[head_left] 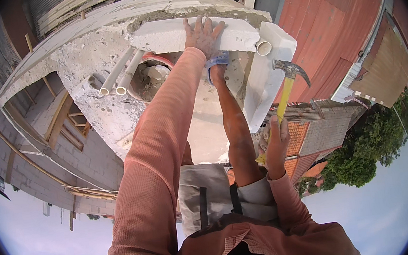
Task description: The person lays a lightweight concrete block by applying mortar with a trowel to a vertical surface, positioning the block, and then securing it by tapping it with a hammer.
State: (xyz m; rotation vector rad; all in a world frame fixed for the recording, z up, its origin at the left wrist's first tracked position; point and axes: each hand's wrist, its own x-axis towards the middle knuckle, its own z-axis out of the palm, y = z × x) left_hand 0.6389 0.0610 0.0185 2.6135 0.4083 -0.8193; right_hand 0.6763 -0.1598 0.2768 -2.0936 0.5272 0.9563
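Observation:
My left hand (202, 37) lies with spread fingers on a white lightweight block (164, 36) at the far edge of the concrete slab, its palm dusty. Gripped in my right hand (274, 145) is a claw hammer with a yellow handle (285, 95). The grey metal hammer head (289, 70) is raised beside a second white block (269, 76), which runs toward me along the right side. At the corner between the blocks stands the open end of a white pipe (264, 48). My foot in a blue sandal (217, 62) rests just below my left hand.
Two white pipes (128, 73) stick out of the slab at the left, near a mortar-smeared bucket with a reddish rim (158, 58). The rough slab (85, 60) drops off to wooden framing and block walls (87, 177). Red metal roofing (329, 19) and trees (370, 152) lie right.

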